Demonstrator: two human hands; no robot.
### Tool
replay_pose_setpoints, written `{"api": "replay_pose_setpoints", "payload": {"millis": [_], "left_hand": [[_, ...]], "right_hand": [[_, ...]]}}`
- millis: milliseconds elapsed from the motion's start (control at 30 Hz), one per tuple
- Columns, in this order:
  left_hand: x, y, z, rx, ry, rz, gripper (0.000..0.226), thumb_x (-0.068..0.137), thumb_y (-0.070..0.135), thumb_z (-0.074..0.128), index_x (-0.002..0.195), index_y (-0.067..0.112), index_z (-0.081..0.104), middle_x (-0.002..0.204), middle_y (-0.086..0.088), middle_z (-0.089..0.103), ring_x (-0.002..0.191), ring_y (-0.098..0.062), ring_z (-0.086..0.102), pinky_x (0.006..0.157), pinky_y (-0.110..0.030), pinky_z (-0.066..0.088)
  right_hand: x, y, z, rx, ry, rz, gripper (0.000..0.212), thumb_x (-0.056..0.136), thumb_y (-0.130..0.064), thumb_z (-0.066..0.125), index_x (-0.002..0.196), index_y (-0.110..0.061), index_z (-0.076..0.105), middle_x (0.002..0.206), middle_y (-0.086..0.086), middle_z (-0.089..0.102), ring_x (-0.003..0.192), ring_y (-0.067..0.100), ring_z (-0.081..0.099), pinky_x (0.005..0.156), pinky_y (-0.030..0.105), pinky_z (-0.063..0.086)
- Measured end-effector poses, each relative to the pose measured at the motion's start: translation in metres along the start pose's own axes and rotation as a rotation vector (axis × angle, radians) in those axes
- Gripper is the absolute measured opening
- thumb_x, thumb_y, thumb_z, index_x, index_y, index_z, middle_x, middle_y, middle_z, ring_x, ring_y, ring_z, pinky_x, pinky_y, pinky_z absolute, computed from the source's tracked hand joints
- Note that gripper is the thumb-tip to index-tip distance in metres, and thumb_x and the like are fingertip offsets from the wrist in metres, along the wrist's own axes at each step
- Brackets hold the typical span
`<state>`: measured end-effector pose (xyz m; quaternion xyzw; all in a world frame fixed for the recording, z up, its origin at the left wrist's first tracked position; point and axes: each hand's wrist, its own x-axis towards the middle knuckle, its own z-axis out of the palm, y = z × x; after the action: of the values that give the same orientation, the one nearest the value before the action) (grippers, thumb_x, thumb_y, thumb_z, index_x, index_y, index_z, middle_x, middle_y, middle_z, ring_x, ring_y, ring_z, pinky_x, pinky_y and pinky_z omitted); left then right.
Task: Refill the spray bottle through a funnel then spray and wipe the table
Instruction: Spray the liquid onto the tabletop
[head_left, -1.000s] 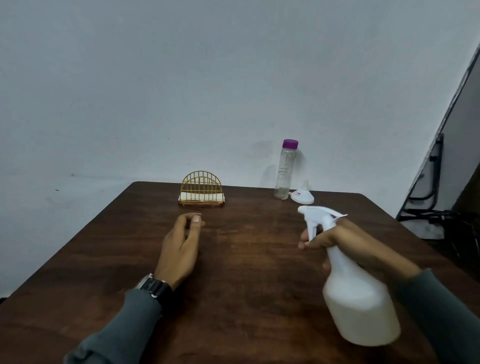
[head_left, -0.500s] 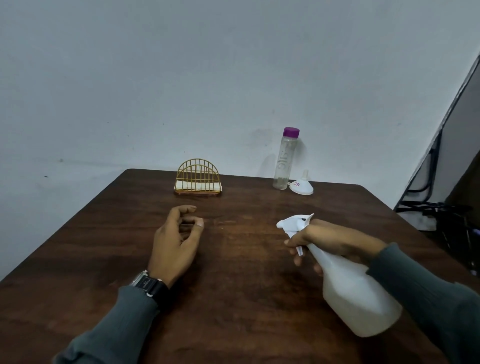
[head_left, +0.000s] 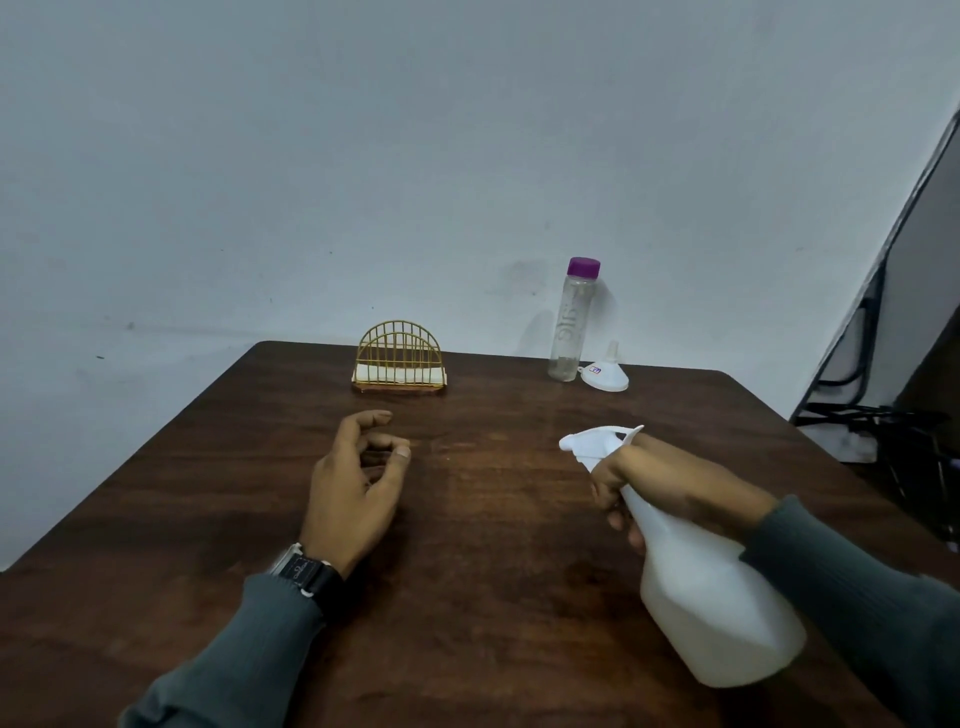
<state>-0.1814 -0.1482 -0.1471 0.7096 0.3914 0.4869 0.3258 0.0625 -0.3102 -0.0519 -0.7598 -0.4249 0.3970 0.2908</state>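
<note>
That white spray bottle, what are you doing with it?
The right hand grips the white spray bottle by its neck, nozzle aimed across the brown table. The left hand rests empty on the wood. At the far edge stand a clear bottle, a funnel and a napkin holder.

Both arms wear long grey-green knit sleeves (head_left: 857, 597) with ribbed cuffs; a black-strapped wristwatch with silver case (head_left: 306, 571) circles the left wrist.

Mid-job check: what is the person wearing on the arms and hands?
Both hands, left and right, are bare, no gloves. Grey-green long sleeves cover both arms to the wrists. A dark-strapped wristwatch with a silvery case sits on the left wrist.
</note>
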Motion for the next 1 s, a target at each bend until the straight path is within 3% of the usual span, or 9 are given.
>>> {"api": "replay_pose_setpoints", "payload": {"millis": [100, 233, 300, 367, 467, 533, 700, 867, 1000], "left_hand": [[0.0, -0.001, 0.0, 0.007, -0.008, 0.005, 0.035, 0.094, 0.011, 0.071, 0.126, 0.017, 0.058, 0.095, 0.011, 0.074, 0.091, 0.016, 0.064, 0.071, 0.002, 0.043], [-0.002, 0.001, -0.001, 0.013, -0.02, 0.003, 0.035, 0.094, 0.011, 0.071, 0.126, 0.018, 0.058, 0.095, 0.011, 0.074, 0.092, 0.015, 0.064, 0.07, 0.002, 0.043], [-0.002, 0.003, 0.0, 0.007, -0.025, -0.001, 0.036, 0.094, 0.011, 0.071, 0.127, 0.018, 0.058, 0.095, 0.011, 0.073, 0.091, 0.017, 0.063, 0.069, 0.002, 0.043], [-0.005, 0.007, 0.005, -0.011, -0.032, -0.005, 0.035, 0.095, 0.013, 0.071, 0.127, 0.017, 0.058, 0.096, 0.01, 0.074, 0.091, 0.017, 0.063, 0.069, 0.002, 0.044], [-0.015, 0.018, 0.021, -0.066, -0.079, 0.021, 0.033, 0.094, 0.015, 0.072, 0.125, 0.019, 0.059, 0.091, 0.01, 0.075, 0.093, 0.01, 0.066, 0.073, -0.001, 0.047], [-0.02, 0.025, 0.034, -0.106, -0.122, 0.048, 0.03, 0.095, 0.02, 0.072, 0.123, 0.021, 0.06, 0.094, 0.015, 0.075, 0.094, 0.006, 0.068, 0.077, -0.006, 0.051], [-0.025, 0.031, 0.047, -0.237, -0.119, 0.043, 0.047, 0.09, 0.063, 0.049, 0.12, 0.03, 0.06, 0.099, 0.011, 0.078, 0.1, -0.005, 0.072, 0.095, -0.045, 0.056], [-0.026, 0.033, 0.045, -0.266, -0.097, 0.017, 0.049, 0.091, 0.067, 0.041, 0.118, 0.031, 0.061, 0.099, 0.012, 0.078, 0.1, -0.007, 0.072, 0.097, -0.052, 0.055], [-0.026, 0.032, 0.043, -0.278, -0.074, 0.011, 0.047, 0.092, 0.066, 0.041, 0.117, 0.031, 0.062, 0.098, 0.01, 0.078, 0.099, -0.008, 0.073, 0.097, -0.052, 0.055]], "right_hand": [[0.0, 0.001, 0.004, 0.028, -0.053, -0.051, 0.054, 0.079, -0.01, 0.061, 0.117, -0.047, 0.07, 0.091, 0.019, 0.077, 0.061, 0.029, 0.062, 0.057, 0.032, 0.051], [0.004, 0.005, 0.0, 0.02, -0.023, -0.058, 0.047, 0.082, -0.018, 0.067, 0.127, -0.032, 0.068, 0.094, 0.01, 0.08, 0.073, 0.037, 0.066, 0.063, 0.038, 0.052], [0.007, 0.012, -0.007, 0.061, 0.046, -0.04, 0.05, 0.084, -0.021, 0.069, 0.132, -0.033, 0.064, 0.088, 0.01, 0.078, 0.09, 0.048, 0.072, 0.064, 0.041, 0.053], [0.007, 0.021, -0.016, 0.101, 0.149, -0.014, 0.048, 0.086, -0.021, 0.069, 0.132, -0.031, 0.062, 0.081, 0.01, 0.076, 0.097, 0.051, 0.072, 0.062, 0.04, 0.054], [0.001, 0.033, -0.025, 0.119, 0.241, 0.066, 0.035, 0.09, -0.02, 0.068, 0.125, -0.019, 0.065, 0.079, 0.013, 0.076, 0.062, 0.034, 0.068, 0.058, 0.036, 0.054], [-0.004, 0.041, -0.03, 0.105, 0.27, 0.072, 0.036, 0.09, -0.02, 0.067, 0.126, -0.022, 0.064, 0.077, 0.014, 0.076, 0.064, 0.03, 0.067, 0.06, 0.037, 0.056], [-0.013, 0.052, -0.032, 0.123, 0.313, 0.079, 0.02, 0.094, -0.021, 0.063, 0.113, -0.021, 0.067, 0.071, 0.011, 0.072, 0.053, 0.025, 0.062, 0.059, 0.034, 0.052], [-0.008, 0.055, -0.03, 0.127, 0.324, 0.078, 0.025, 0.092, -0.035, 0.069, 0.109, -0.016, 0.069, 0.073, 0.01, 0.069, 0.069, 0.03, 0.067, 0.062, 0.038, 0.054], [-0.008, 0.055, -0.031, 0.022, 0.334, 0.064, 0.032, 0.091, -0.039, 0.065, 0.117, -0.021, 0.067, 0.063, 0.004, 0.066, 0.06, 0.026, 0.068, 0.065, 0.042, 0.059]]}}
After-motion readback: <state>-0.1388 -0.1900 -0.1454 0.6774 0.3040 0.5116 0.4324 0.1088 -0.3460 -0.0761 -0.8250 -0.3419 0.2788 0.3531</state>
